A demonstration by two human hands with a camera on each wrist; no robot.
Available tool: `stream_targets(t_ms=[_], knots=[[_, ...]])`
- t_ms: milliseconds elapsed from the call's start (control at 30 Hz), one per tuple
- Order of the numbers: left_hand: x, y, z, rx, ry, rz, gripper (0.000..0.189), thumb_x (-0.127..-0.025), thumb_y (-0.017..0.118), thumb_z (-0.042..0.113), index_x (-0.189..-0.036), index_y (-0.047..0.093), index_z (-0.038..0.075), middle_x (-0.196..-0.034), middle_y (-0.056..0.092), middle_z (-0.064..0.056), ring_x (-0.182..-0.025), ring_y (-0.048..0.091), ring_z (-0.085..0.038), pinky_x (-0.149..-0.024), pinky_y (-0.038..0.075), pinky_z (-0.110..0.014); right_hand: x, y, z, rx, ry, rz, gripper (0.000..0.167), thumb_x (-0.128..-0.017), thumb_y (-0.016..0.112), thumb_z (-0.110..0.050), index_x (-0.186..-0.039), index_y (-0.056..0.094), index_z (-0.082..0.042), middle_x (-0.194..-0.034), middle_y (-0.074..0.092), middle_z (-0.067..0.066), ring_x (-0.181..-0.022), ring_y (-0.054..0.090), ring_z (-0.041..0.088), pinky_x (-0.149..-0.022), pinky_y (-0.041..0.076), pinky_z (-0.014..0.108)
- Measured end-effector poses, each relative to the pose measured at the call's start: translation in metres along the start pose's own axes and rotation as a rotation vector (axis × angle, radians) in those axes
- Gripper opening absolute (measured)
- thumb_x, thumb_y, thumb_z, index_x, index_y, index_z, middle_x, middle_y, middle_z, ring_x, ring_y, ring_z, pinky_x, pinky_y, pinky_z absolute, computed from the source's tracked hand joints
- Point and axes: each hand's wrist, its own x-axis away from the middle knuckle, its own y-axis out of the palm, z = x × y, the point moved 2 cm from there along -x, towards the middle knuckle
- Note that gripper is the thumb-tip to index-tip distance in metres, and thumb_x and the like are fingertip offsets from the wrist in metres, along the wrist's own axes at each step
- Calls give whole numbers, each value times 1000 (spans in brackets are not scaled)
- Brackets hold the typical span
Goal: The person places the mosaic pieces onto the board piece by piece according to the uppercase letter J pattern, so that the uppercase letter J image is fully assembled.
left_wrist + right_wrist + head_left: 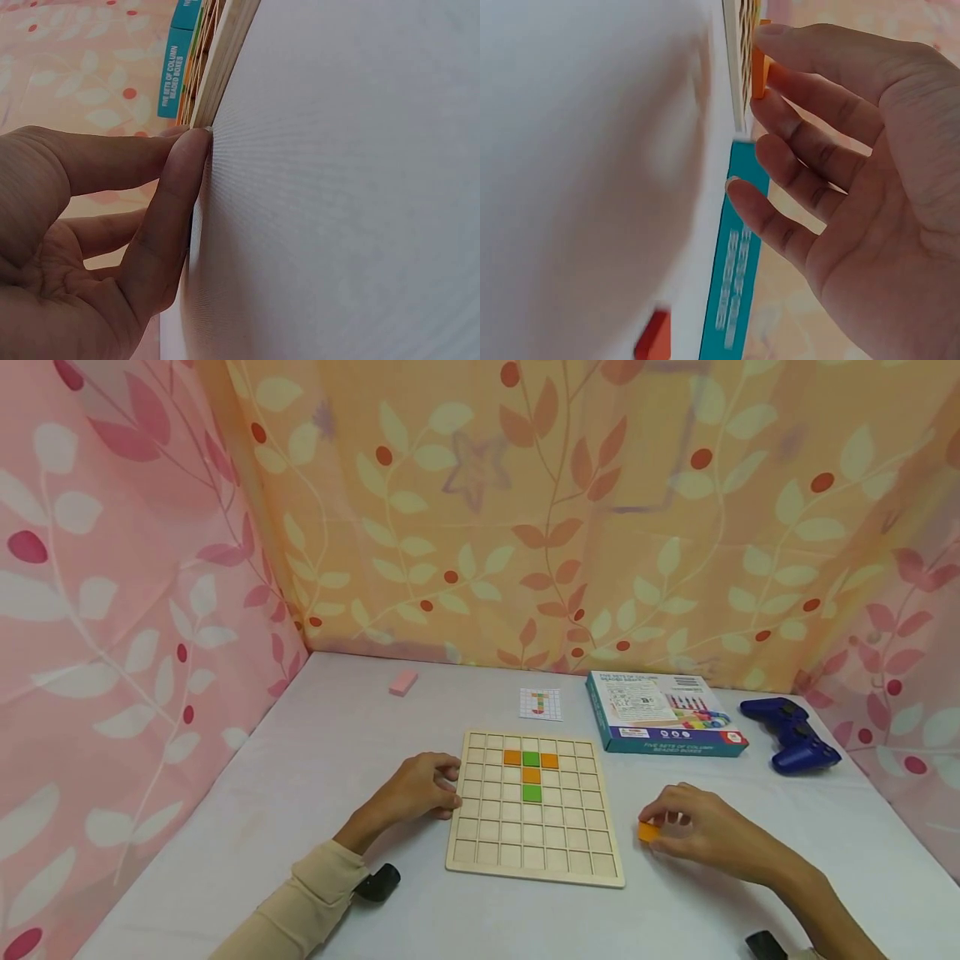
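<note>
A wooden grid board (497, 854) lies flat on the table, with several orange and green square tiles (531, 776) set in a T shape in its upper cells. My left hand (418, 787) pinches the board's left edge; in the left wrist view, thumb and forefinger (187, 161) meet at the rim. To the right of the board, my right hand (697, 827) holds an orange tile (648, 832) between thumb and fingertips. That orange tile (760, 71) also shows in the right wrist view, its other fingers loosely bent.
A small pattern card (540, 704) lies behind the board. Farther right are a teal-edged box (667, 714) and a blue game controller (791, 735). A pink block (402, 682) sits at the back left. In the right wrist view, a red block (654, 335) appears low down.
</note>
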Motion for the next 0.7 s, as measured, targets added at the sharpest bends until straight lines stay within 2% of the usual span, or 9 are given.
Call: stream_targets(t_ms=[333,567,700], knots=[[0,0,-1,0,4,-4,64,-85,81,-9,-145,57,-8,-122,63,-14,-86,68,-17,-69,68,-31,-42,16,-28,-61,-50,-50,24,-91,83,-34,-111,78,-24,-100,66,-17,-95,55,8,-79,56,23],[0,1,-1,2,-6,0,65,-85,82,-9,-145,57,-8,-122,64,-13,-88,68,-17,-69,68,-31,-65,27,-38,-84,-60,-71,25,-92,83,-37,-112,79,-23,-101,68,-15,-97,56,14,-79,55,23],[0,0,0,5,-9,3,65,-85,81,-9,-144,57,-8,-122,64,-13,-87,68,-17,-69,68,-31,-76,33,-43,-92,-100,-78,23,-92,83,-38,-111,80,-24,-101,67,-15,-100,56,14,-84,55,26]])
